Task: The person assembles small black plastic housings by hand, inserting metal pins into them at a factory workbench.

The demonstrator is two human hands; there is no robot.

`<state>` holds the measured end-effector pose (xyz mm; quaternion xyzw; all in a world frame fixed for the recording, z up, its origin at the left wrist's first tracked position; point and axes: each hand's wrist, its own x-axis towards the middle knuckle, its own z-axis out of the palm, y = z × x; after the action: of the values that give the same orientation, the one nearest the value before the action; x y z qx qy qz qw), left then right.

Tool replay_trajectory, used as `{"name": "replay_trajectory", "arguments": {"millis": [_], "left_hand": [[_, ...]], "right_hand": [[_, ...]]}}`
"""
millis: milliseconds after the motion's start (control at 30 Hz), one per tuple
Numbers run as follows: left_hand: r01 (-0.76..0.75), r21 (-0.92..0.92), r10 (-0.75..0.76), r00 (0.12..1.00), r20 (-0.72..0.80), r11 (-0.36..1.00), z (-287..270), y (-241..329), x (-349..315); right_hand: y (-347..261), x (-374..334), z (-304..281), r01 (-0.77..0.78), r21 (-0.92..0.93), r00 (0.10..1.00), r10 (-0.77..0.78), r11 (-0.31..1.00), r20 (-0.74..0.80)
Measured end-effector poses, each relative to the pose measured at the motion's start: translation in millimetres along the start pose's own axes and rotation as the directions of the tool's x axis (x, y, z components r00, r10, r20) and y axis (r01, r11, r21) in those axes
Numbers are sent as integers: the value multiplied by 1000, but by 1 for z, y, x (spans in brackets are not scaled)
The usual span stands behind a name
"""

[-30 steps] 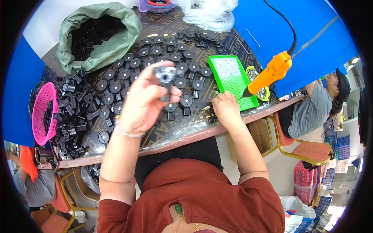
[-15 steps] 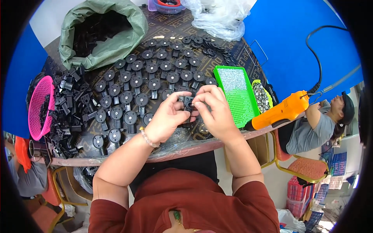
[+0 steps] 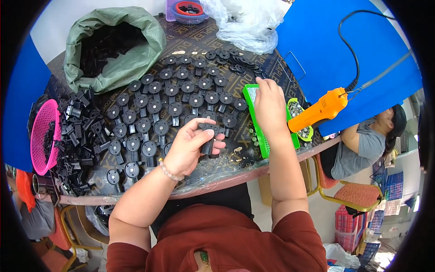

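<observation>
My left hand is closed on a small black plastic part, its thumb pressed on top, just above the table's near side. My right hand reaches over the green tray, which holds small silvery pieces in its far part. The back of that hand hides its fingertips and part of the tray, so whether they pinch anything does not show. Left of and beyond my left hand, many round-headed black parts with stems lie in rows, each with a small pale centre.
An orange electric screwdriver hangs on a cord at right, above a yellow-green dish of metal pieces. At left are a pink basket, a heap of black parts and a green sack. A person sits at far right.
My right hand has left the black part and moved right, over the green tray. My left hand keeps the part and has turned it. The whole view has shifted slightly.
</observation>
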<state>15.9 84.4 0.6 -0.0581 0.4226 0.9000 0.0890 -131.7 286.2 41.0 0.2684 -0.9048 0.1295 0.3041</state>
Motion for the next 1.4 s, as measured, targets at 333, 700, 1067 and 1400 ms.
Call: {"name": "replay_trajectory", "arguments": {"millis": [333,700,1067,1400], "left_hand": [[33,-33,-32,998,46,999,3,4,2],[11,-122,-16,999,-43,993,1,6,2],[-95,-249,96,995,-6,964,-5,-4,5],[-78,-184,88,995,52,980,-5,-8,6]], "right_hand": [[69,103,144,-362,-54,845,352,931,402],[36,91,114,-142,183,981,113,973,160],[-74,-31,-23,80,700,993,-122,709,11],[-75,-61,-11,87,660,994,-105,746,-12]]}}
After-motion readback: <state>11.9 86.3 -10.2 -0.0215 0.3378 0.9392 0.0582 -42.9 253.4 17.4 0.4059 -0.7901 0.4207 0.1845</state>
